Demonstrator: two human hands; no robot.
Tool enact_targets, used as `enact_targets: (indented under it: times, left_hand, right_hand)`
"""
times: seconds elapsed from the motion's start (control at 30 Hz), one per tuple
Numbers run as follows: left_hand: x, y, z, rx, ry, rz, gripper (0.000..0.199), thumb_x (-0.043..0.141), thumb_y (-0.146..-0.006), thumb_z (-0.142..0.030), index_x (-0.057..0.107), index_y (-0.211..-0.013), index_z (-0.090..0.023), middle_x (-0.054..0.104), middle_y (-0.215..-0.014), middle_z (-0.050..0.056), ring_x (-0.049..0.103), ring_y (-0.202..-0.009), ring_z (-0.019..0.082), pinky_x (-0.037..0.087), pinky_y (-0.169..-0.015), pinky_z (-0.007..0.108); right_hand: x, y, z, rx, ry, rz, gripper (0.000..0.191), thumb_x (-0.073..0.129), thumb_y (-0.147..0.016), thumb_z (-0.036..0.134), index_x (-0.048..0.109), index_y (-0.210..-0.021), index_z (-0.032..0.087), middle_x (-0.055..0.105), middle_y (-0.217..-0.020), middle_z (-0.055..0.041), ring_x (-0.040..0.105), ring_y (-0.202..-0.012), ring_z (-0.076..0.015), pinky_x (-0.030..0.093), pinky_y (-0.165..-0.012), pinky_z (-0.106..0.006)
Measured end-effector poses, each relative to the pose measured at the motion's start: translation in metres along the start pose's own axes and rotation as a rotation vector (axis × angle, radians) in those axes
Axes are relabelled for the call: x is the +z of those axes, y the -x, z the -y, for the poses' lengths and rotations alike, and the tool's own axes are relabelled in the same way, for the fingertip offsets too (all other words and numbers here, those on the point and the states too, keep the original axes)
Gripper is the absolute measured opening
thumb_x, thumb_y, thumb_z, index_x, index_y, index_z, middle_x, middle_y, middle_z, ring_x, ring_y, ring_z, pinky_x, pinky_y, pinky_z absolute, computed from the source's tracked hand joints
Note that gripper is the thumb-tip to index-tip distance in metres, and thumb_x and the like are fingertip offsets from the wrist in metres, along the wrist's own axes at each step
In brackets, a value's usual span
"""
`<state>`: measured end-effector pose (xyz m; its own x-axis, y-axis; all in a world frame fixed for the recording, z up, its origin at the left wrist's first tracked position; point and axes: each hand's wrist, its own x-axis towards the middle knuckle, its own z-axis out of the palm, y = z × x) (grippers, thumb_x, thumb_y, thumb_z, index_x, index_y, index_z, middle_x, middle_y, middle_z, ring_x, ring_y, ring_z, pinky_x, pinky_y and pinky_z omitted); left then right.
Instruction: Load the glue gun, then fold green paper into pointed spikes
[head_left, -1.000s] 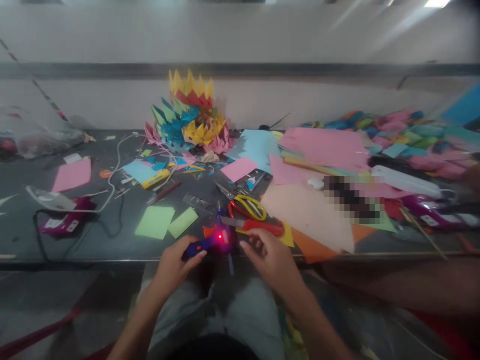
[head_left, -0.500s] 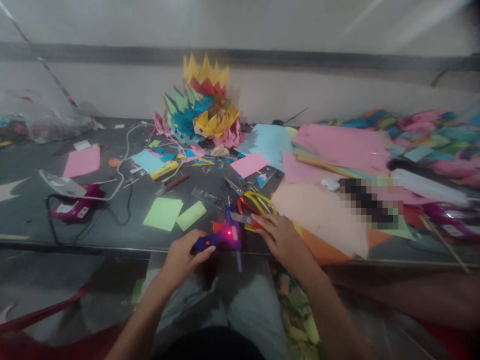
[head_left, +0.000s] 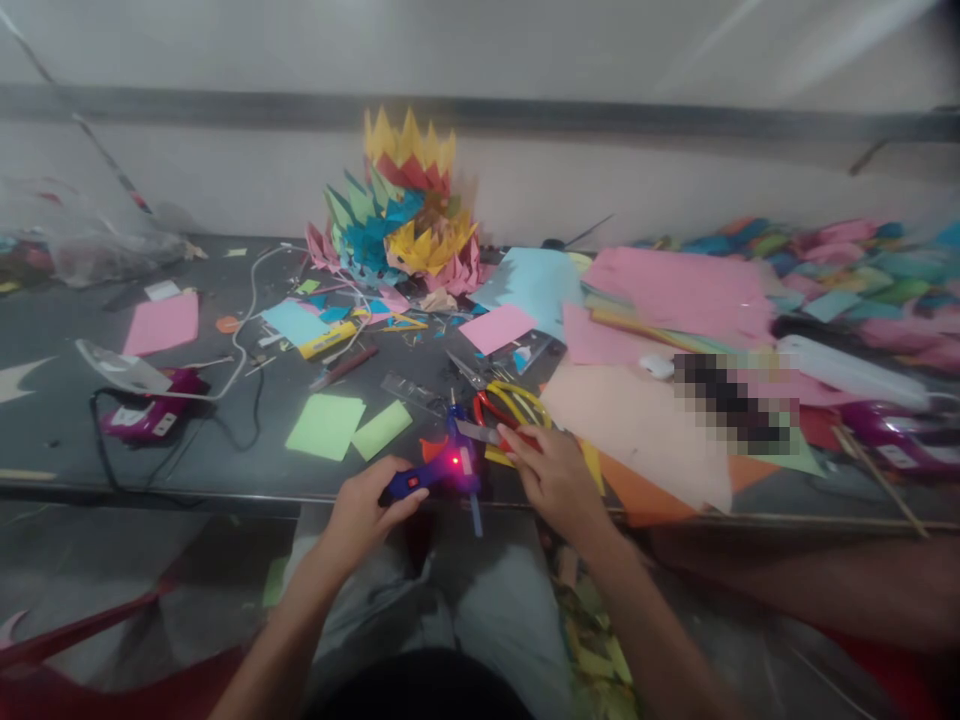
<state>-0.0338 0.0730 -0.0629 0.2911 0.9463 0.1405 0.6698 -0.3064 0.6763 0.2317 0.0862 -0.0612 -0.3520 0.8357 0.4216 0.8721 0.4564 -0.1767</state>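
My left hand [head_left: 366, 505] is wrapped round the handle of a blue glue gun [head_left: 433, 474], just above the table's front edge. A red light glows on the gun, and a clear glue stick [head_left: 476, 516] sticks out of its rear. In my right hand [head_left: 561, 482] is a red-handled knife [head_left: 480, 432]; its flat blade points left and reaches the gun near the nozzle. Whether blade and gun touch, I cannot tell. Scissors with yellow handles [head_left: 517, 400] and a red-handled tool [head_left: 486, 408] lie just beyond my right hand.
Folded paper flowers [head_left: 409, 225] stand against the wall. Coloured sheets [head_left: 637, 420] cover the right side, with a pile of paper pieces [head_left: 862, 260] behind. Purple devices [head_left: 154, 405] sit left and right, one with a white cable [head_left: 244, 340]. Green paper [head_left: 326, 427] lies left of the gun.
My right hand has shifted slightly left with the knife, and the blade slants a little more. My left hand keeps hold of the glue gun, almost still. The view has shifted slightly.
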Motion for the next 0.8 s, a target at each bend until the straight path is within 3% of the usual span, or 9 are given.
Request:
enact_targets:
  times: [0.4, 0.8]
  left_hand:
    - [-0.0008, -0.0017, -0.0009, 0.008, 0.003, -0.018, 0.027, 0.049, -0.083, -0.042, 0.058, -0.089, -0.017, 0.065, -0.083, 0.004, 0.06, -0.073, 0.016, 0.046, -0.067, 0.024]
    - [-0.0054, -0.0008, -0.0033, -0.057, 0.082, -0.004, 0.023, 0.051, -0.081, -0.039, 0.059, -0.086, -0.018, 0.063, -0.077, 0.001, 0.055, -0.065, 0.014, 0.044, -0.06, 0.022]
  right_hand:
    - [0.0055, 0.0026, 0.0034, -0.004, 0.06, -0.02, 0.039, 0.04, -0.089, 0.019, 0.053, -0.126, 0.022, 0.059, -0.102, -0.0106, 0.054, -0.092, -0.0229, 0.044, -0.076, -0.037]
    - [0.0055, 0.0046, 0.0004, -0.083, 0.114, -0.161, 0.038, 0.049, -0.086, 0.015, 0.054, -0.123, 0.022, 0.059, -0.1, -0.01, 0.054, -0.094, -0.0225, 0.042, -0.08, -0.037]
